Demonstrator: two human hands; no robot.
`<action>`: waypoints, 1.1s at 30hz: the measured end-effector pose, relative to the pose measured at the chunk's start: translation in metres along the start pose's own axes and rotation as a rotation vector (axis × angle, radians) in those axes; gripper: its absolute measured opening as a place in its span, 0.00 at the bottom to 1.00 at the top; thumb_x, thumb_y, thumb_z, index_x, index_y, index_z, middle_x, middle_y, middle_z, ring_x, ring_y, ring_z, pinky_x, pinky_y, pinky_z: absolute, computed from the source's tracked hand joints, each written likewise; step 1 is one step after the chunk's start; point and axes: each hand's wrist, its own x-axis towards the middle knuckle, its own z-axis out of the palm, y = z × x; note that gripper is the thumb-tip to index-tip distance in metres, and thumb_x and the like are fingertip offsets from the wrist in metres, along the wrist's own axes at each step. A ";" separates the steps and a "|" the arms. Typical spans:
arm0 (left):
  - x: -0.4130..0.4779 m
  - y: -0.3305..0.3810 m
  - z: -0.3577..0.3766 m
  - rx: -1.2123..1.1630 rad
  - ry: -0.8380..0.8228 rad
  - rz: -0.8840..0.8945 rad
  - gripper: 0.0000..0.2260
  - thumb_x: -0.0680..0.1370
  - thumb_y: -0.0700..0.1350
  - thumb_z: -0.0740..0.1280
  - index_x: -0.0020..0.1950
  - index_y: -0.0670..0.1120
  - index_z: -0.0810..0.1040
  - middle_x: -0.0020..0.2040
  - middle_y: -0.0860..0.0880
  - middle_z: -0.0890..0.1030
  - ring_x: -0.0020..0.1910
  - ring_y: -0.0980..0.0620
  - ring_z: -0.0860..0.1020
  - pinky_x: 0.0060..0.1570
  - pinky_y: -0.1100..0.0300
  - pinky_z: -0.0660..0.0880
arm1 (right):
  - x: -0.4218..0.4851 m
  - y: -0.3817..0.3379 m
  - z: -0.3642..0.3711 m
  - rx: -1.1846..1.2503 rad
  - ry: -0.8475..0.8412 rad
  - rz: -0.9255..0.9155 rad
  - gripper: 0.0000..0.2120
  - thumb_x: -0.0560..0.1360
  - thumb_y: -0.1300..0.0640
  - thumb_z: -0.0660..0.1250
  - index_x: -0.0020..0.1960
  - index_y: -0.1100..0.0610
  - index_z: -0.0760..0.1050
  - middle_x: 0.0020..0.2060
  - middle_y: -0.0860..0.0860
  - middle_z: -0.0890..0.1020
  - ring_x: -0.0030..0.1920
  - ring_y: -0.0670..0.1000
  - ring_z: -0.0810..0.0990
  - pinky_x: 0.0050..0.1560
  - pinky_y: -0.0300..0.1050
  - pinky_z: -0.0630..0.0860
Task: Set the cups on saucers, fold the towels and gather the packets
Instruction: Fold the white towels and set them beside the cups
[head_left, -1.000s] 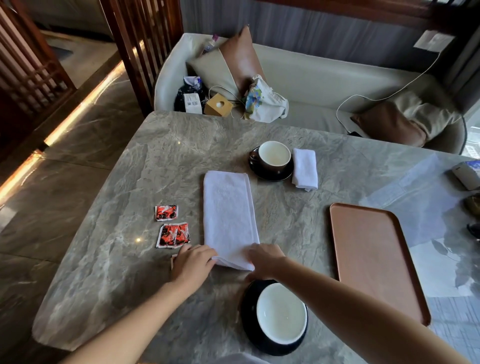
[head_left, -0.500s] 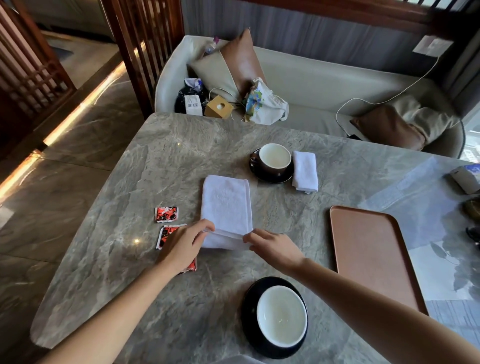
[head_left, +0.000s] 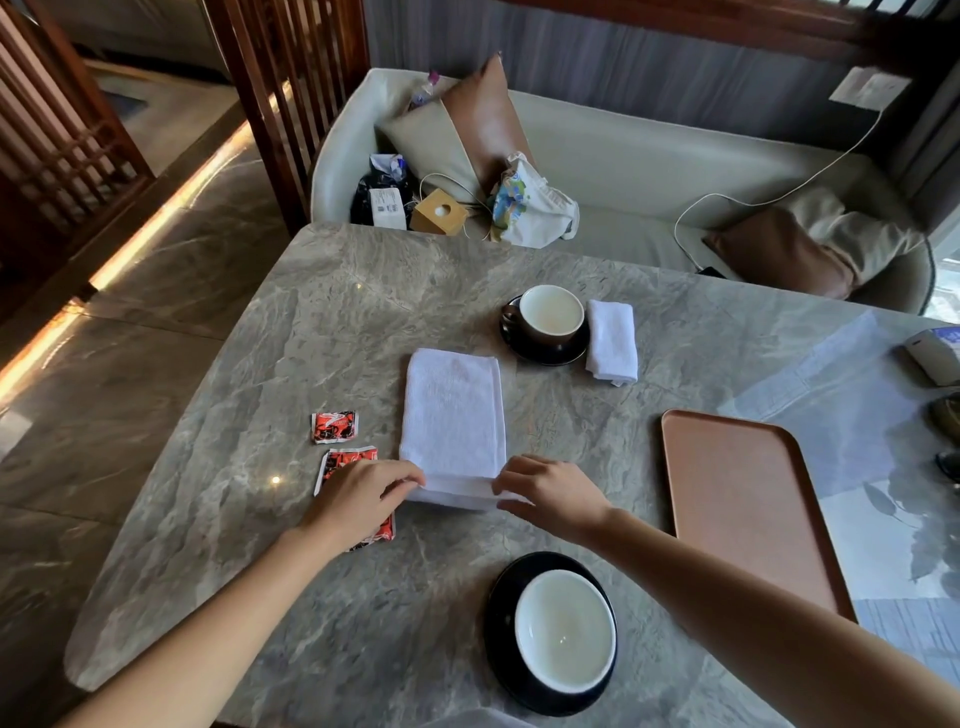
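Folded over since the earlier frames, the towel (head_left: 452, 421) now lies at about half its former length at mid-frame, and both hands have come to its near edge. Left to right: two red packets (head_left: 334, 427) lie loose on the table (head_left: 208, 519) at centre left, the nearer one partly under the left hand (head_left: 363, 501), whose curled fingers pinch the towel's near left corner. The right hand (head_left: 550, 493) likewise pinches the near right corner, fingers bent over the doubled layers. Above right, the far cup (head_left: 550, 314) stands on a saucer (head_left: 543, 356) just beside a folded towel (head_left: 612, 340); at lower centre, the near cup (head_left: 565, 629) stands on another. The tray (head_left: 748, 509) lies at right. Step in hand: folding the second towel. The next move probably calls for squaring the edges or doubling the towel once more; the packets are not yet gathered.
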 end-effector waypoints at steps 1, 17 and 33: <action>0.000 0.001 -0.001 -0.021 0.007 0.002 0.07 0.77 0.44 0.64 0.49 0.51 0.82 0.45 0.58 0.83 0.44 0.59 0.79 0.40 0.76 0.66 | 0.000 0.000 0.001 -0.014 -0.019 0.003 0.13 0.77 0.48 0.64 0.58 0.53 0.76 0.54 0.49 0.79 0.55 0.51 0.78 0.45 0.50 0.78; 0.006 0.004 0.002 -0.091 0.028 -0.043 0.05 0.78 0.44 0.61 0.46 0.51 0.75 0.38 0.52 0.80 0.37 0.51 0.78 0.40 0.54 0.73 | -0.008 -0.004 0.017 0.011 -0.008 0.025 0.11 0.76 0.48 0.64 0.53 0.53 0.77 0.54 0.50 0.79 0.55 0.52 0.77 0.43 0.50 0.77; -0.007 -0.013 0.006 0.134 -0.028 0.051 0.09 0.69 0.55 0.72 0.45 0.55 0.78 0.43 0.59 0.81 0.42 0.56 0.78 0.36 0.69 0.67 | -0.007 0.005 -0.003 0.039 0.248 0.028 0.09 0.78 0.47 0.60 0.47 0.51 0.75 0.46 0.45 0.82 0.47 0.48 0.80 0.34 0.46 0.79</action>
